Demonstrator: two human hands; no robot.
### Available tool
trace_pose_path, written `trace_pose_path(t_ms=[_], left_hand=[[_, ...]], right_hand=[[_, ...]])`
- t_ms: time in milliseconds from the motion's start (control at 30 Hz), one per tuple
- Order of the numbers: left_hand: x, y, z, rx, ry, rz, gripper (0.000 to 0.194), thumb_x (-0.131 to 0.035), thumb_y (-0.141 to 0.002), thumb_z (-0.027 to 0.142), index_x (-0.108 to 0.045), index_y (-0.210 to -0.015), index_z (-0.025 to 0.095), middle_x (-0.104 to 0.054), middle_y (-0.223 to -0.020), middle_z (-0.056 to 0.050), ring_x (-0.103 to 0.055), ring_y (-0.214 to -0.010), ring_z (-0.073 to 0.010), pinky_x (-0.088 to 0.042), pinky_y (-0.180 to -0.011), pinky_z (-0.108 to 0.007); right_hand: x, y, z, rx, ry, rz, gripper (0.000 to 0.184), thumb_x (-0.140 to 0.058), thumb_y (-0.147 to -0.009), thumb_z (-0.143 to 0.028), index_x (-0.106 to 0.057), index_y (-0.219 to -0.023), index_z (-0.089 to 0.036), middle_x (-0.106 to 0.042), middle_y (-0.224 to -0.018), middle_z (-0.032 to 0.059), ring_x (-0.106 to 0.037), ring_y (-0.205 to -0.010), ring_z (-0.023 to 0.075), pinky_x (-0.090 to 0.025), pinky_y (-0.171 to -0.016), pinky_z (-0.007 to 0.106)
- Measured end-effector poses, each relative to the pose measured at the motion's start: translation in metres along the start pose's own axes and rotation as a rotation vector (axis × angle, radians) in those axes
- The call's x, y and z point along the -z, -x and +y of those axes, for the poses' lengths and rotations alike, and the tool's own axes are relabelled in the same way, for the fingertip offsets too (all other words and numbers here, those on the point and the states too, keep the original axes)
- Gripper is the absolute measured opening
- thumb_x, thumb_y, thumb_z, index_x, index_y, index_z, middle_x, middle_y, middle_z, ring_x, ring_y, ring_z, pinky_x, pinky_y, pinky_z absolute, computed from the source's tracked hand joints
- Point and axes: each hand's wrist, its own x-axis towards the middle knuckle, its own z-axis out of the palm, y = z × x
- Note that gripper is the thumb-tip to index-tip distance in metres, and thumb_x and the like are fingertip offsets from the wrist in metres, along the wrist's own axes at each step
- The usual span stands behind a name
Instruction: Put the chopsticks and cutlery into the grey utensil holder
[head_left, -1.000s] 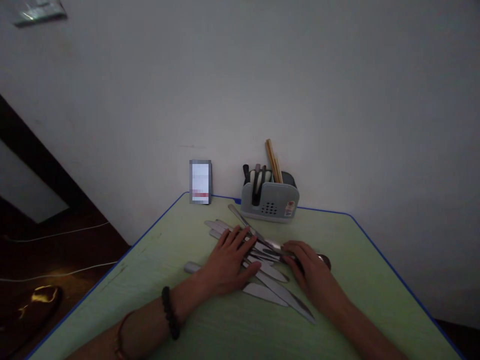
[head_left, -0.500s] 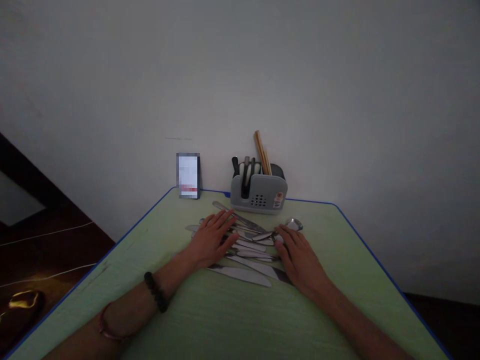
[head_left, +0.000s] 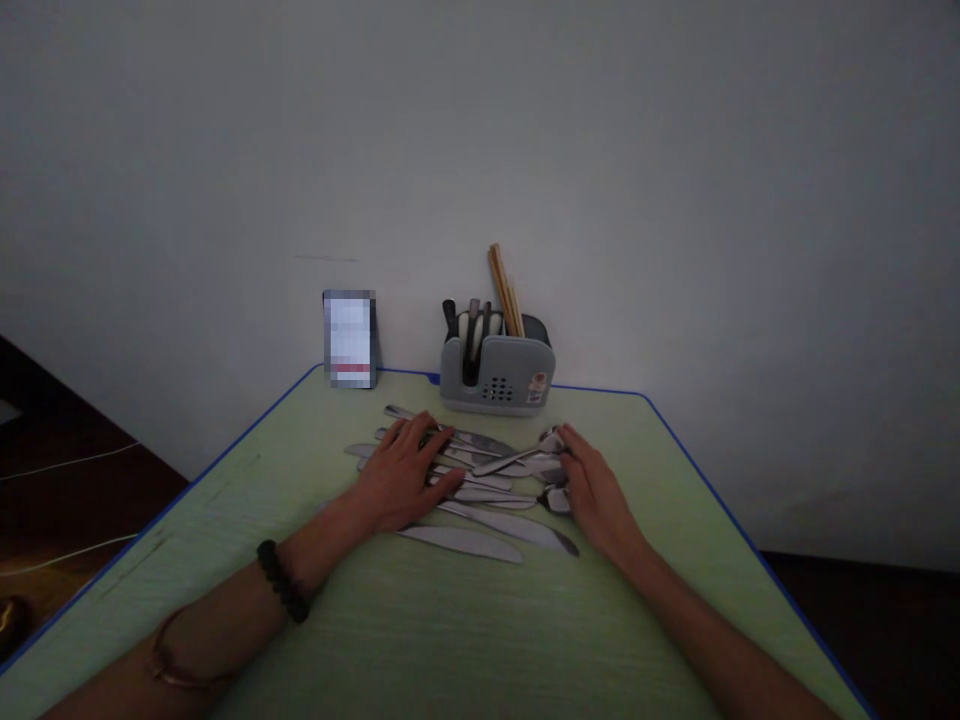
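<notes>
My left hand [head_left: 405, 475] lies palm down with spread fingers on the left part of a pile of metal cutlery. My right hand [head_left: 600, 495] stands on edge at the pile's right side, fingers stretched and touching a spoon [head_left: 510, 459] near its bowl. Below that, the bowl of another spoon [head_left: 556, 500] lies beside the right palm. Two table knives, a front knife [head_left: 469, 542] and one just behind it [head_left: 517, 524], lie nearest to me. Further knives and handles are stacked behind, partly hidden under the left hand.
At the back of the green table [head_left: 480, 640], a grey cutlery holder [head_left: 499, 375] stands against the wall, holding dark and light handles. Wooden chopsticks [head_left: 504, 290] stick up from it. A phone [head_left: 350, 340] with a blurred screen leans on the wall to the left.
My right hand has turned from palm down onto its edge, at the right ends of the cutlery. The spoon's bowl has shifted left. The camera view has swung slightly right; the left hand stays on the pile.
</notes>
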Motion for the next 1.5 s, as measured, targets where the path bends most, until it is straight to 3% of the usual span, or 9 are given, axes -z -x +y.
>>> trace_pose_path(t_ms=[200,333,500,767,933,1067,1133,1233,1500], left_hand=[[-0.004,0.001,-0.001,-0.020,0.054,-0.053,0.064,-0.034,-0.089,0.060,-0.040,-0.136,0.017,-0.037,-0.144,-0.013,-0.031,-0.135,-0.0277,-0.024,-0.111,-0.048],[-0.002,0.000,-0.001,-0.056,0.086,-0.012,0.056,-0.040,-0.089,0.055,-0.044,-0.133,0.020,-0.046,-0.136,-0.011,-0.037,-0.128,-0.0281,-0.029,-0.108,-0.049],[0.005,-0.004,0.003,-0.211,0.155,-0.006,0.036,-0.045,-0.090,0.037,-0.055,-0.123,0.023,-0.054,-0.118,-0.009,-0.047,-0.112,-0.0240,-0.037,-0.101,-0.044],[0.001,-0.005,0.004,-0.300,0.190,0.002,0.030,-0.043,-0.092,0.031,-0.062,-0.112,0.021,-0.059,-0.103,-0.008,-0.053,-0.097,-0.0211,-0.045,-0.088,-0.038],[0.000,-0.003,0.005,-0.262,0.200,0.023,0.034,-0.043,-0.089,0.022,-0.056,-0.120,0.019,-0.054,-0.121,-0.010,-0.048,-0.112,-0.0229,-0.041,-0.098,-0.041],[-0.003,-0.002,0.003,-0.223,0.187,-0.010,0.040,-0.041,-0.091,0.027,-0.049,-0.129,0.021,-0.051,-0.130,-0.009,-0.045,-0.118,-0.0242,-0.037,-0.103,-0.044],[-0.004,-0.002,0.001,-0.233,0.196,-0.016,0.039,-0.041,-0.091,0.030,-0.051,-0.128,0.022,-0.052,-0.128,-0.009,-0.046,-0.117,-0.0241,-0.038,-0.102,-0.044],[-0.006,-0.003,0.001,-0.268,0.214,-0.008,0.035,-0.042,-0.092,0.030,-0.055,-0.123,0.022,-0.055,-0.123,-0.009,-0.048,-0.114,-0.0231,-0.040,-0.100,-0.042],[-0.006,-0.005,0.001,-0.273,0.213,-0.006,0.029,-0.042,-0.092,0.030,-0.059,-0.113,0.020,-0.060,-0.111,-0.008,-0.052,-0.104,-0.0221,-0.043,-0.093,-0.040]], right_hand=[[0.004,-0.002,-0.004,0.052,-0.045,0.026,0.036,-0.038,-0.081,-0.017,-0.056,-0.112,-0.017,-0.057,-0.111,0.0120,-0.053,-0.105,0.0231,-0.043,-0.096,0.046],[0.007,-0.004,-0.003,0.060,-0.123,0.036,0.031,-0.037,-0.082,-0.015,-0.055,-0.107,-0.019,-0.056,-0.107,0.0094,-0.055,-0.100,0.0206,-0.047,-0.089,0.042],[0.009,-0.005,-0.004,0.030,-0.161,0.033,0.030,-0.038,-0.081,-0.014,-0.054,-0.105,-0.019,-0.055,-0.105,0.0083,-0.058,-0.090,0.0187,-0.049,-0.082,0.039],[0.011,-0.001,-0.014,0.014,-0.219,-0.026,0.043,-0.043,-0.067,-0.007,-0.052,-0.107,-0.020,-0.052,-0.111,0.0090,-0.057,-0.077,0.0152,-0.052,-0.068,0.032],[0.012,-0.002,-0.014,0.044,-0.234,-0.031,0.041,-0.040,-0.072,-0.007,-0.053,-0.108,-0.021,-0.055,-0.111,0.0081,-0.058,-0.081,0.0158,-0.052,-0.075,0.034],[0.010,-0.002,-0.008,0.045,-0.085,0.040,0.032,-0.040,-0.082,-0.018,-0.057,-0.109,-0.017,-0.054,-0.118,0.0127,-0.050,-0.112,0.0237,-0.041,-0.097,0.045],[0.007,-0.001,-0.006,0.062,-0.014,0.001,0.035,-0.039,-0.086,-0.022,-0.057,-0.114,-0.016,-0.051,-0.126,0.0145,-0.045,-0.120,0.0258,-0.036,-0.102,0.048],[0.003,0.000,-0.006,0.105,0.044,-0.071,0.037,-0.038,-0.088,-0.024,-0.055,-0.119,-0.016,-0.053,-0.126,0.0142,-0.047,-0.118,0.0265,-0.037,-0.101,0.050],[0.004,0.001,-0.014,0.117,0.063,-0.073,0.031,-0.050,-0.080,-0.020,-0.060,-0.110,-0.018,-0.055,-0.104,0.0116,-0.055,-0.098,0.0249,-0.047,-0.089,0.045]])
